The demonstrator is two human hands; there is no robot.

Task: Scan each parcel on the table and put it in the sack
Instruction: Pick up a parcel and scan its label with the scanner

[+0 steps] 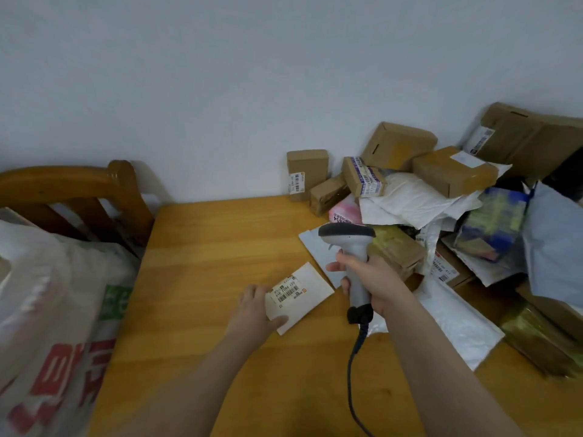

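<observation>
While the left hand [255, 310] pinches the near-left corner of a flat white parcel [310, 288], thumb laid on top and fingers curled at its edge, I see from the head camera that this parcel lies flat on the table [205, 263], a smooth, orange-toned wooden top with visible grain. Its barcode label [285, 291] faces up. Just right of it, the right hand [372, 279] is clenched around the handle of a grey plastic scanner [350, 241], whose dark, rounded head sits above the fist and points left. A dark cable [351, 367] trails down from the grip. Far right I make out a heap of parcels [426, 187]: boxy brown cardboard cartons, crinkled white and grey plastic mailers, and a bubble-textured white envelope nearer the table edge. On the left, off the table, the sack [56, 310] slumps, pale and woven-looking with red and green print, and a glossy wooden chair [79, 190] with a curved back stands just behind it.
</observation>
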